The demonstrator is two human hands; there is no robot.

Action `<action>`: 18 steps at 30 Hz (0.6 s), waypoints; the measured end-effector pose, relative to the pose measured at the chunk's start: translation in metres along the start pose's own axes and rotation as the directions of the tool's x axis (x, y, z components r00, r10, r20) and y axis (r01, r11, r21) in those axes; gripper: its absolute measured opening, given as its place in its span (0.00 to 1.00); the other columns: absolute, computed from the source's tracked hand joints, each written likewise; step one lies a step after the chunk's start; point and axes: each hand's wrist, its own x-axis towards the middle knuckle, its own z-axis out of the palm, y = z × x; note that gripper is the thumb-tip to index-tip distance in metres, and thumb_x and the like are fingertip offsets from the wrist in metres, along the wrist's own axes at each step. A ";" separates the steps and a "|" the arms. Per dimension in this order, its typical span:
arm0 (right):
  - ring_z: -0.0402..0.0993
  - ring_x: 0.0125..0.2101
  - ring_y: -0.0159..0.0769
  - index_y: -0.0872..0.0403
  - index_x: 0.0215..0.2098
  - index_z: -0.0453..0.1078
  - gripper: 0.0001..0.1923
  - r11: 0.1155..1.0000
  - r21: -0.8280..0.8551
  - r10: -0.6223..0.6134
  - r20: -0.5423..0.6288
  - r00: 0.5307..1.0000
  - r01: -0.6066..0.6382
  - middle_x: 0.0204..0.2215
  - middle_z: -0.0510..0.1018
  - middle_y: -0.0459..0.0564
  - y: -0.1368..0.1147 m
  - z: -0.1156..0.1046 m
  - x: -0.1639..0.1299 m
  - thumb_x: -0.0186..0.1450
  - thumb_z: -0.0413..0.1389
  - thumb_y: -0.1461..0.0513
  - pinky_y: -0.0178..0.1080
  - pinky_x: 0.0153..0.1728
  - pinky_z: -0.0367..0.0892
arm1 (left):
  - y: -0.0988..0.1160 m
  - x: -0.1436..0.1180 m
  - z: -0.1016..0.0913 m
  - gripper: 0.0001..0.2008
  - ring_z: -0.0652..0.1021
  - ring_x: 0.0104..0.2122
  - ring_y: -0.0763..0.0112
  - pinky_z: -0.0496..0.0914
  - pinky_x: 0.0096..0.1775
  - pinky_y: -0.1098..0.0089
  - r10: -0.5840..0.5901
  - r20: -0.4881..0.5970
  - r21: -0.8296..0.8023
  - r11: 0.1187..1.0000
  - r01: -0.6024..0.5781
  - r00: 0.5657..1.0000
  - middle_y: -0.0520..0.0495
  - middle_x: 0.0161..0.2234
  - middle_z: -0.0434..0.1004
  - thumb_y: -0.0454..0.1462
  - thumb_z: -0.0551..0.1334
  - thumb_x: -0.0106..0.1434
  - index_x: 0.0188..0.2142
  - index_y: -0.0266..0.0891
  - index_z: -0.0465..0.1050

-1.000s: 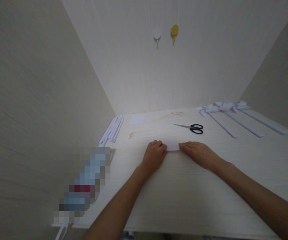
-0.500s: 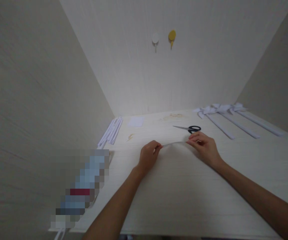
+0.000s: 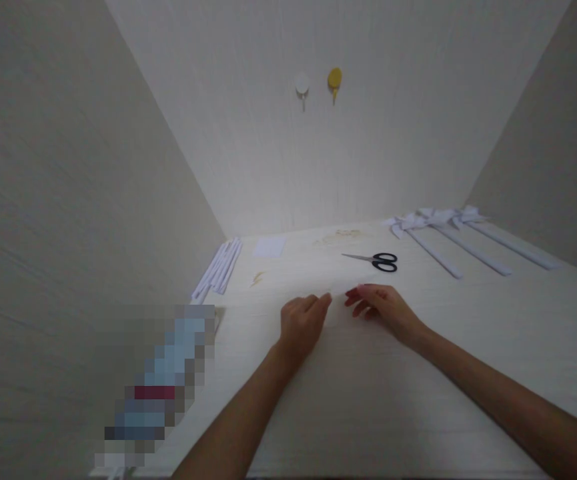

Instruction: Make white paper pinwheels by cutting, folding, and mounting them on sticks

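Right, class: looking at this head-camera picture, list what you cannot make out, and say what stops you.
1. White paper piece, head view: washed out against the pale table; shape unclear, and whether the left hand or right hand grips it.
2. Pixelated patch: blurred over.
3. Wall hooks: too small.
4. Right forearm: cut off by the frame edge.

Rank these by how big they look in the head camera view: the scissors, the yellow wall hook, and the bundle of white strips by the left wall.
1. Bundle of white strips, the longest.
2. Scissors, clearly shorter.
3. Yellow wall hook, smallest, though it hangs farther from the camera, so its true size is unsure.
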 end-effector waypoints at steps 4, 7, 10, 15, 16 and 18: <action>0.63 0.16 0.26 0.58 0.16 0.67 0.16 0.998 0.038 -0.039 -0.077 0.996 0.042 0.14 0.70 0.45 0.007 0.006 -0.001 0.51 0.55 0.53 0.31 0.19 0.57 | 0.017 0.000 0.000 0.10 0.70 0.21 0.78 0.62 0.26 0.75 0.169 0.114 -0.081 0.984 -0.161 0.979 0.50 0.23 0.72 0.33 0.52 0.58 0.38 0.40 0.68; 0.61 0.16 0.25 0.57 0.15 0.65 0.13 0.987 0.142 -0.060 -0.136 0.989 0.079 0.14 0.70 0.44 0.012 0.002 0.001 0.50 0.57 0.56 0.31 0.19 0.55 | 0.022 0.001 0.004 0.16 0.72 0.29 0.74 0.65 0.32 0.73 0.013 0.168 -0.367 0.929 0.050 0.986 0.47 0.31 0.72 0.37 0.56 0.55 0.45 0.40 0.61; 0.61 0.17 0.25 0.57 0.16 0.66 0.12 0.988 0.125 -0.076 -0.147 0.986 0.095 0.14 0.69 0.44 0.015 -0.002 0.005 0.49 0.58 0.57 0.31 0.20 0.54 | 0.019 0.008 0.014 0.28 0.71 0.35 0.72 0.66 0.38 0.68 -0.310 0.253 -0.668 0.629 0.397 0.917 0.44 0.36 0.69 0.41 0.61 0.48 0.47 0.38 0.55; 0.59 0.16 0.25 0.57 0.16 0.65 0.12 0.990 0.107 -0.083 -0.075 0.994 0.090 0.13 0.66 0.42 0.016 0.004 0.021 0.49 0.58 0.57 0.31 0.18 0.51 | 0.008 0.024 0.034 0.15 0.69 0.22 0.76 0.65 0.27 0.73 -0.315 0.594 -0.723 0.196 0.663 0.740 0.50 0.22 0.68 0.46 0.56 0.52 0.26 0.34 0.64; 0.58 0.15 0.25 0.57 0.16 0.64 0.13 0.989 0.109 -0.094 -0.069 0.993 0.101 0.12 0.66 0.42 0.016 0.006 0.024 0.49 0.58 0.57 0.31 0.18 0.51 | 0.007 0.026 0.035 0.16 0.68 0.20 0.77 0.64 0.26 0.73 -0.287 0.618 -0.704 0.212 0.678 0.732 0.50 0.19 0.67 0.46 0.54 0.53 0.23 0.33 0.65; 0.58 0.15 0.25 0.57 0.15 0.62 0.13 0.983 0.114 -0.139 -0.056 0.989 0.145 0.12 0.64 0.41 0.016 0.011 0.031 0.49 0.58 0.57 0.31 0.18 0.50 | 0.007 0.029 0.036 0.19 0.66 0.17 0.78 0.61 0.23 0.74 -0.294 0.620 -0.677 0.269 0.685 0.728 0.51 0.15 0.64 0.47 0.51 0.54 0.18 0.33 0.64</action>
